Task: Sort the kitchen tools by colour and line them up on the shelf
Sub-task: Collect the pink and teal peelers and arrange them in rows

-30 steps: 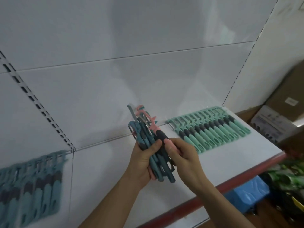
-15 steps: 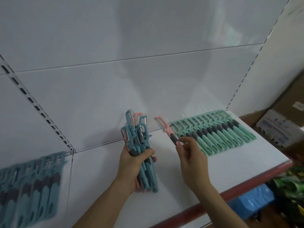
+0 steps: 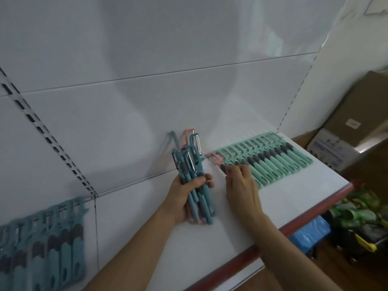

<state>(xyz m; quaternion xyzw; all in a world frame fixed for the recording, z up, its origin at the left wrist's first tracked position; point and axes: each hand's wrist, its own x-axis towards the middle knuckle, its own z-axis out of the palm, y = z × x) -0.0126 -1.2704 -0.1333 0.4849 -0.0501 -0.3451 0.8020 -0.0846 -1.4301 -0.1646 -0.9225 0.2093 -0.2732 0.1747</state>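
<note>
Pink peeler (image 3: pixel 217 161) has left the bundle (image 3: pixel 193 175); your right hand (image 3: pixel 241 185) pinches it just beside the mint row (image 3: pixel 273 160). Your left hand (image 3: pixel 184 196) grips the bundle; a pink group likely starts here.

1 wide-angle camera, worn on the person's head, supplies the view. It looks forward and down at close range onto the flat white shelf board (image 3: pixel 283 206) and faces the white panelled back wall (image 3: pixel 147 101). The red front edge strip (image 3: pixel 315 210) runs diagonally across the lower right, so the frame is tilted. Both forearms enter from the bottom edge; the left hand (image 3: pixel 182 198) and right hand (image 3: pixel 241 185) sit near centre.
</note>
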